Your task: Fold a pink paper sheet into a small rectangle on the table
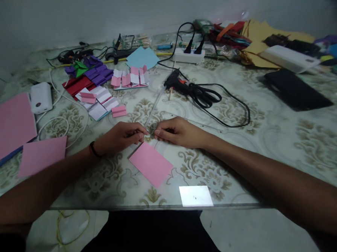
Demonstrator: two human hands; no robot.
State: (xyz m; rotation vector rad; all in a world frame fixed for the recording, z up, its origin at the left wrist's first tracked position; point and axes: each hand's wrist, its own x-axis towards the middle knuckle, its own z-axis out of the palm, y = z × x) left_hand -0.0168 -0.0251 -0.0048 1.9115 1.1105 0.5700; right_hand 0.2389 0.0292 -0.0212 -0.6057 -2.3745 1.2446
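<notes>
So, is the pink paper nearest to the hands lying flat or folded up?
Flat: the pink paper lies on the table with no crease or raised flap visible.

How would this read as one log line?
left hand: curled near pink paper, hold unclear | right hand: curled, hold unclear | pink paper: on tabletop | hot glue gun: beyond hands

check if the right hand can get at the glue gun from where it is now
Probably yes: the right hand rests just this side of the glue gun, and the flat tabletop between them seems to leave the way free, though the coiled cord might snag.
</notes>
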